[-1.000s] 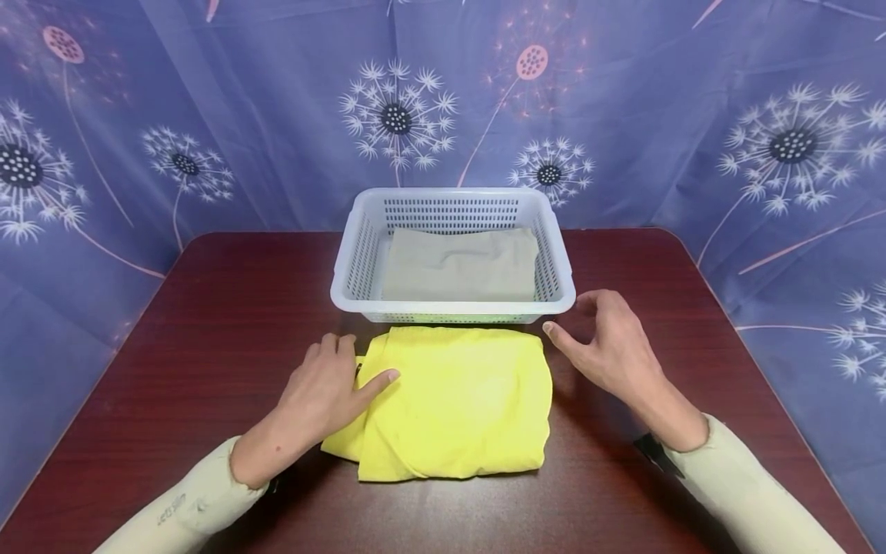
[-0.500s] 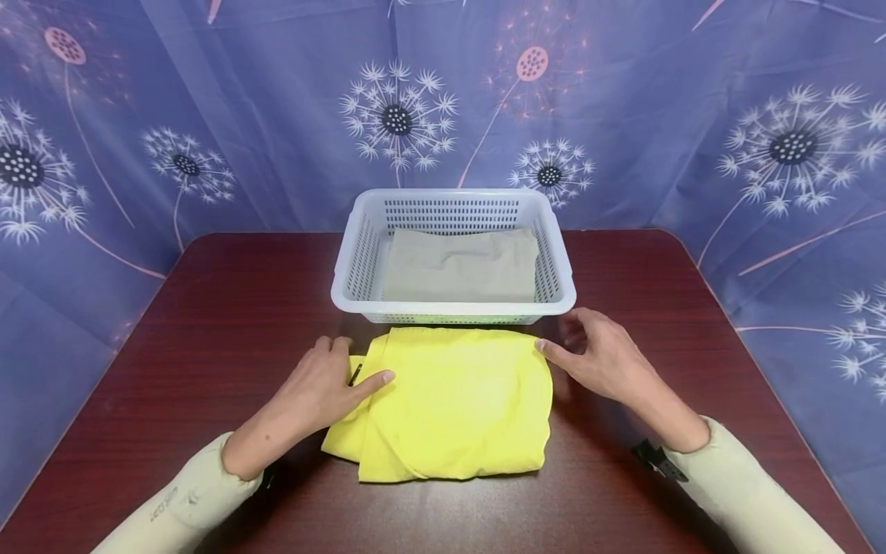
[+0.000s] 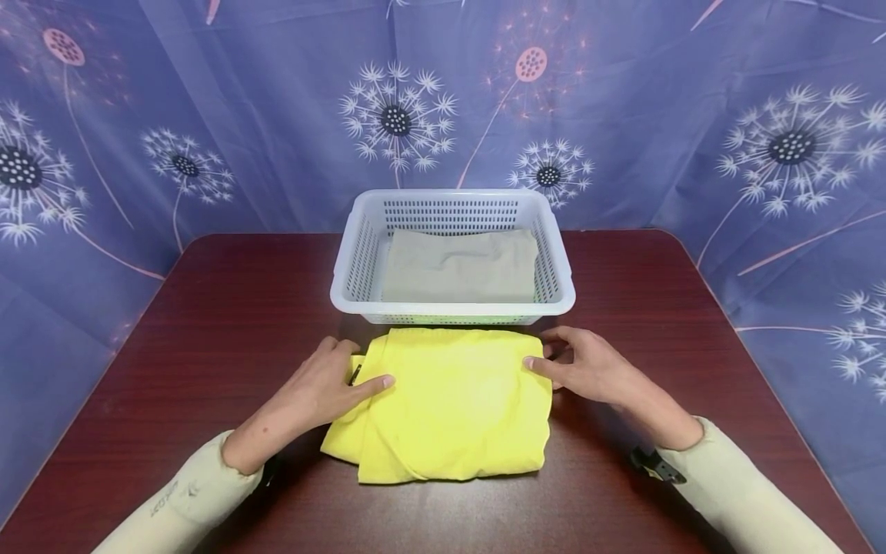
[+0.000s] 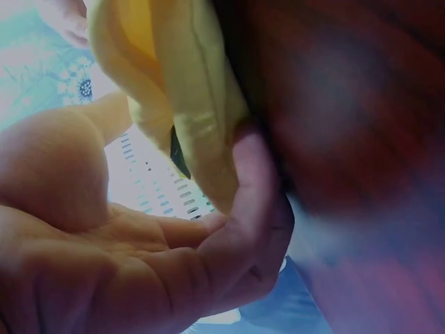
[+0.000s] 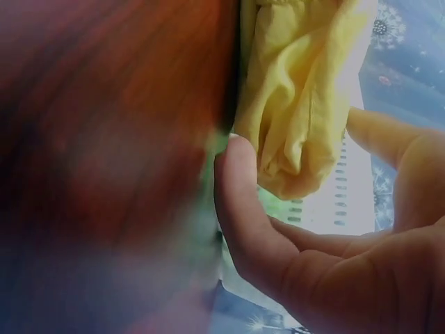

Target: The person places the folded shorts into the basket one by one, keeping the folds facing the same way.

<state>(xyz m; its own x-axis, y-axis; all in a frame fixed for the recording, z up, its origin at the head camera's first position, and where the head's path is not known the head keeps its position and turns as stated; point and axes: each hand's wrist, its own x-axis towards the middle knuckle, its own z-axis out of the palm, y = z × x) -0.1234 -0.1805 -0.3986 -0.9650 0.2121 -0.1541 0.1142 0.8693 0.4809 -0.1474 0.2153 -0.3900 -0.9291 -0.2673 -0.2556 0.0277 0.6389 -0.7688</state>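
A folded yellow garment (image 3: 457, 404) lies flat on the table, a small dark tag showing near its left edge. My left hand (image 3: 314, 388) holds that left side, thumb on top and fingers around the edge; in the left wrist view, a fingertip (image 4: 252, 149) tucks in beneath the yellow cloth (image 4: 198, 104). At the upper right corner is my right hand (image 3: 588, 365), its thumb resting on top and its other fingers loosely bent beside the edge. The right wrist view has a gap between palm and bunched folds (image 5: 299, 104), one fingertip low at the cloth's underside.
Right behind the garment stands a white perforated plastic basket (image 3: 453, 308) with a folded grey-beige cloth (image 3: 460, 269) inside. The dark red-brown table (image 3: 263, 285) backs onto a blue curtain (image 3: 277, 92) printed with dandelions.
My right hand has come down and left from beside the basket's corner to the garment's upper right, thumb now on it. The left hand has barely shifted; garment and basket stay put.
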